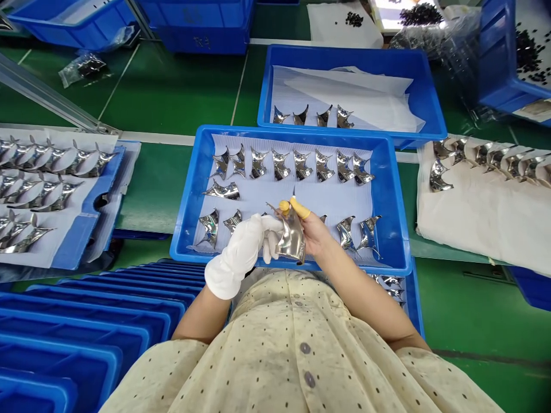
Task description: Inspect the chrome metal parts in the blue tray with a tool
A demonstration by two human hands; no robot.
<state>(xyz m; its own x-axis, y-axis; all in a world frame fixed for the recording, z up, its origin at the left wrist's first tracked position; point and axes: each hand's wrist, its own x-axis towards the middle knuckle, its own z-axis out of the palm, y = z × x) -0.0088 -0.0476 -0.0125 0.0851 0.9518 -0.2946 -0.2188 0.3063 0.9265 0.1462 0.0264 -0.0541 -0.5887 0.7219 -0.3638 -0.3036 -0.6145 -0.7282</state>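
Close to my body, above the near edge of a blue tray (pixel 184 212), I hold a shiny curved metal part (pixel 291 236) with pointed tips. My left hand (pixel 245 246), in a white glove, has its fingers closed on the part's left side. My right hand (pixel 313 229) is bare except for yellow finger covers, and it grips the part from the right with thumb and finger near the top. Similar metal parts (pixel 281 164) lie in rows on white paper in the tray. One part (pixel 221 190) lies sideways at the left.
A second blue tray (pixel 434 115) with paper and several parts stands behind. More parts rest on a board (pixel 86 229) at left and a cloth-covered surface (pixel 482 218) at right. Stacked blue bins (pixel 129 321) fill the lower left. Small black pieces (pixel 420 14) lie at the back.
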